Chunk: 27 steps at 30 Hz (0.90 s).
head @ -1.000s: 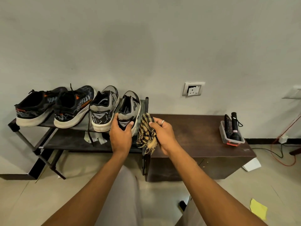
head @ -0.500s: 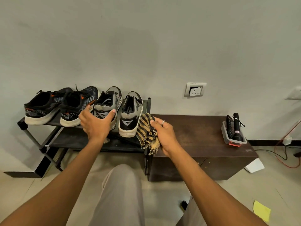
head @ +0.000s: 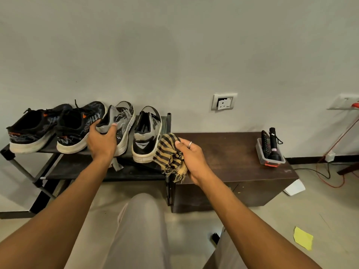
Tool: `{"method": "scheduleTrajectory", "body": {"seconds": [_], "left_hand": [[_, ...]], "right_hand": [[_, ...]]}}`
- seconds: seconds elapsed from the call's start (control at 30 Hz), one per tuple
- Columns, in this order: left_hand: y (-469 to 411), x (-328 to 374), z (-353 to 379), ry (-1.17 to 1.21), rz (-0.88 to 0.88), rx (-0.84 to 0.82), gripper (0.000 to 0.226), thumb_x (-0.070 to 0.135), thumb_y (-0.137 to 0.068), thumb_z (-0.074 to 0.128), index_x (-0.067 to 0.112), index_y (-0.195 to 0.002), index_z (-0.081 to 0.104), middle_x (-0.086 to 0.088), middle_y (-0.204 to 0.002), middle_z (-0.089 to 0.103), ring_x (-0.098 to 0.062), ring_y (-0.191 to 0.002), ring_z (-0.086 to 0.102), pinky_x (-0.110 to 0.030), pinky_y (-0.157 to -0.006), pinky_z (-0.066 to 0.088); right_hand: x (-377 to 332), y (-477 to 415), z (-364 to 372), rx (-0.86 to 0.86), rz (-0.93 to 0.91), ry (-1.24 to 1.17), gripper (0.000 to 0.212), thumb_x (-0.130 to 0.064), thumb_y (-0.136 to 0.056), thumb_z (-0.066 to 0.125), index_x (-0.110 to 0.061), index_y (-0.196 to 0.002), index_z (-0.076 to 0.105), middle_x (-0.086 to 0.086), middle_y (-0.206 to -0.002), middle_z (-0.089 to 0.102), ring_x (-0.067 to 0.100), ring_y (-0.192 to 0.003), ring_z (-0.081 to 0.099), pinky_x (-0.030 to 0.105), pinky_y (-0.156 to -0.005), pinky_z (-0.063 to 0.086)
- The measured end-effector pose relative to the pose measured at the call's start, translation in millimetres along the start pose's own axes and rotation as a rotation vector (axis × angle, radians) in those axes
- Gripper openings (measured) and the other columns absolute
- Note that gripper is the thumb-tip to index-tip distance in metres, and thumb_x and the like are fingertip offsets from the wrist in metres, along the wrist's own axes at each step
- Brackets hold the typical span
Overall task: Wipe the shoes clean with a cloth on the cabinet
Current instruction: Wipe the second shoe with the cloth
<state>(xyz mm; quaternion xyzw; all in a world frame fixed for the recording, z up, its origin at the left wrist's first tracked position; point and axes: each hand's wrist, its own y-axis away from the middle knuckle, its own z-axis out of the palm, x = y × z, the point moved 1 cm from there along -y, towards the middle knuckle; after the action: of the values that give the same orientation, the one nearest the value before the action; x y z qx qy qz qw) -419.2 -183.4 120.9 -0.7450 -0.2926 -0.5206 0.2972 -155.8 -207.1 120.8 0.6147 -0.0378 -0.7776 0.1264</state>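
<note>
On the shoe rack's [head: 77, 167] top shelf, toward its right end, the left hand [head: 102, 141] curls round the heel of a grey sneaker [head: 125, 121]; its mate [head: 146, 136] stands just beside, heel logo too blurred to read; at the brown cabinet's [head: 229, 152] left edge the right hand [head: 192, 158] clutches a striped yellow-and-black cloth [head: 169, 150], fingers wrapped round it.

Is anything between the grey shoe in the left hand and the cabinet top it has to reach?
Yes. The other grey shoe stands on the rack between the gripped grey shoe and the cabinet, and the right hand holding the striped cloth sits at the cabinet's near left edge.
</note>
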Motion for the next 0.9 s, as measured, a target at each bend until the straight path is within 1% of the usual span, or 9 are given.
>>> {"method": "scheduleTrajectory", "body": {"seconds": [0.1,0.17,0.3,0.4,0.47,0.6,0.67,0.77,0.9], "left_hand": [[4,8,-15,0.06,0.001,0.045,0.052,0.047,-0.085,0.07,0.017,-0.127,0.064,-0.005,-0.111,0.071,-0.024,-0.104,0.068,-0.039,-0.096,0.054],[8,19,-25,0.099,0.011,0.078,0.054,0.051,-0.083,0.069,0.019,-0.126,0.064,-0.003,-0.107,0.073,-0.022,-0.1,0.069,-0.043,-0.096,0.055],[25,58,-41,0.206,0.088,0.104,0.045,0.042,-0.088,0.072,0.019,-0.126,0.065,0.001,-0.105,0.071,-0.011,-0.093,0.068,-0.026,-0.089,0.054],[40,91,-48,0.294,0.145,0.083,0.042,0.042,-0.087,0.074,0.021,-0.123,0.065,0.008,-0.101,0.071,-0.004,-0.089,0.069,-0.024,-0.088,0.056],[53,113,-47,0.326,0.188,0.055,0.044,0.041,-0.087,0.075,0.02,-0.124,0.065,0.012,-0.098,0.07,0.001,-0.086,0.068,-0.024,-0.088,0.057],[82,147,-27,0.393,0.239,-0.044,0.044,0.041,-0.087,0.076,0.02,-0.124,0.066,0.007,-0.103,0.073,-0.006,-0.094,0.071,-0.029,-0.091,0.058],[98,158,-11,0.418,0.236,-0.094,0.044,0.041,-0.087,0.076,0.018,-0.125,0.066,0.006,-0.105,0.074,-0.007,-0.095,0.071,-0.029,-0.091,0.058],[130,164,23,0.434,0.221,-0.186,0.04,0.037,-0.089,0.076,0.018,-0.124,0.067,0.005,-0.106,0.074,-0.005,-0.095,0.071,-0.021,-0.085,0.056],[167,142,76,0.381,0.192,-0.295,0.034,0.035,-0.091,0.074,0.023,-0.122,0.067,0.009,-0.102,0.073,0.007,-0.083,0.068,-0.015,-0.075,0.054]], "right_hand": [[-9,10,-3,0.003,-0.024,-0.008,0.023,-0.016,-0.104,0.058,-0.013,-0.122,0.071,0.011,-0.111,0.077,0.026,-0.109,0.073,0.05,-0.102,0.055],[-17,18,-5,0.004,-0.038,-0.022,0.018,-0.017,-0.104,0.059,-0.02,-0.115,0.073,0.009,-0.11,0.078,0.025,-0.108,0.073,0.046,-0.1,0.056],[-34,36,-9,-0.004,-0.067,-0.073,0.015,-0.018,-0.103,0.059,-0.023,-0.109,0.072,0.007,-0.107,0.079,0.023,-0.104,0.074,0.039,-0.092,0.06],[-44,46,-13,-0.008,-0.091,-0.132,0.013,-0.018,-0.102,0.061,-0.02,-0.109,0.072,0.007,-0.105,0.079,0.02,-0.098,0.076,0.031,-0.083,0.062],[-50,51,-17,-0.003,-0.11,-0.168,0.012,-0.018,-0.101,0.063,-0.018,-0.109,0.072,0.008,-0.105,0.079,0.019,-0.095,0.076,0.03,-0.08,0.062],[-57,54,-31,0.028,-0.151,-0.226,0.012,-0.014,-0.099,0.064,-0.013,-0.106,0.074,0.013,-0.101,0.078,0.023,-0.091,0.075,0.033,-0.078,0.062],[-59,55,-41,0.054,-0.171,-0.237,0.011,-0.014,-0.098,0.065,-0.012,-0.103,0.074,0.014,-0.098,0.077,0.026,-0.09,0.074,0.038,-0.082,0.062],[-59,53,-65,0.137,-0.19,-0.252,0.011,-0.013,-0.096,0.064,-0.01,-0.101,0.074,0.014,-0.095,0.077,0.028,-0.091,0.073,0.046,-0.089,0.059],[-48,46,-103,0.246,-0.202,-0.306,0.013,-0.012,-0.097,0.06,-0.012,-0.093,0.072,0.013,-0.09,0.076,0.029,-0.089,0.071,0.048,-0.088,0.057]]}}
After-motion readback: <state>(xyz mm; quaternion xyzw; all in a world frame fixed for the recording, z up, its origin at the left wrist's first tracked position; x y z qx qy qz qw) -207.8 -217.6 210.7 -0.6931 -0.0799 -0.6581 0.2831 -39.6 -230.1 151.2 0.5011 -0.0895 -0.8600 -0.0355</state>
